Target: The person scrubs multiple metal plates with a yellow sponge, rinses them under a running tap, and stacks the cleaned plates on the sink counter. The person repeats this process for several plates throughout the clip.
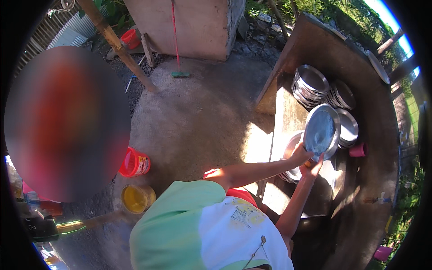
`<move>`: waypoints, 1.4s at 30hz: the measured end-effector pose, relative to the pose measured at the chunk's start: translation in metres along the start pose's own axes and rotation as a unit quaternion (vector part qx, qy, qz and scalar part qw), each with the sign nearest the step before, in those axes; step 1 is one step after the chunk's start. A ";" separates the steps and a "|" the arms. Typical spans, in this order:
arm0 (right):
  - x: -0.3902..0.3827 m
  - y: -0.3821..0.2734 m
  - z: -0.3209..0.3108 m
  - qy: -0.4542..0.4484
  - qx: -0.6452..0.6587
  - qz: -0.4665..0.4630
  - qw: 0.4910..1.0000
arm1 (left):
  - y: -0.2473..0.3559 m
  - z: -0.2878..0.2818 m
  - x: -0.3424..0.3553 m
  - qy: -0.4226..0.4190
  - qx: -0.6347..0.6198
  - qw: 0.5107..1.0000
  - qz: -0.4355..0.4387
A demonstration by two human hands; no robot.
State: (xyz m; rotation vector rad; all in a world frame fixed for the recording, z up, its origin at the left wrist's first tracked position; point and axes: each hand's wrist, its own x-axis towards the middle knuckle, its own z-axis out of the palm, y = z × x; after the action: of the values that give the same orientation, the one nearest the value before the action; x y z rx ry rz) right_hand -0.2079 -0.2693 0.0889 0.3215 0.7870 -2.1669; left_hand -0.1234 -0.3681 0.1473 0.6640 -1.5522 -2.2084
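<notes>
A round metal plate (321,128), its inside whitish and wet-looking, is tilted up over a concrete basin. My left hand (300,155) grips its near left edge, fingers closed. My right hand (312,168) is closed on the lower rim, close beside the left hand. Just beyond the plate rises a stack of metal plates (310,81). Another stack (344,94) stands to its right, and a third stack (348,126) sits partly behind the held plate. Below my left hand, more metal dishes (292,173) lie partly hidden by my forearm.
A pink cup (358,150) rests right of the stacks. The basin's high concrete wall (378,112) curves along the right, with a tap (382,199) on it. On the floor to my left are a red bucket (135,163) and a yellow-lined bucket (136,199). A green broom (181,74) leans farther off.
</notes>
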 end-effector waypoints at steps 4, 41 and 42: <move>0.013 -0.045 -0.018 0.044 -0.195 -0.115 0.973 | 0.024 -0.022 -0.014 0.009 0.144 0.986 0.088; -0.066 0.008 0.104 0.012 -0.775 -0.430 0.464 | 0.058 -0.067 -0.002 -0.165 -0.274 0.934 -0.162; -0.062 0.001 0.101 0.083 -0.760 -0.450 0.461 | 0.056 -0.068 -0.004 -0.161 -0.280 0.936 -0.137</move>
State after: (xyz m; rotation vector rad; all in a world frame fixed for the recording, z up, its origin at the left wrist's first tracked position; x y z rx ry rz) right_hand -0.1634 -0.2967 0.1953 -1.0687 3.0331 -1.1206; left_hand -0.0802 -0.4367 0.1813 0.3657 -0.8962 -2.9077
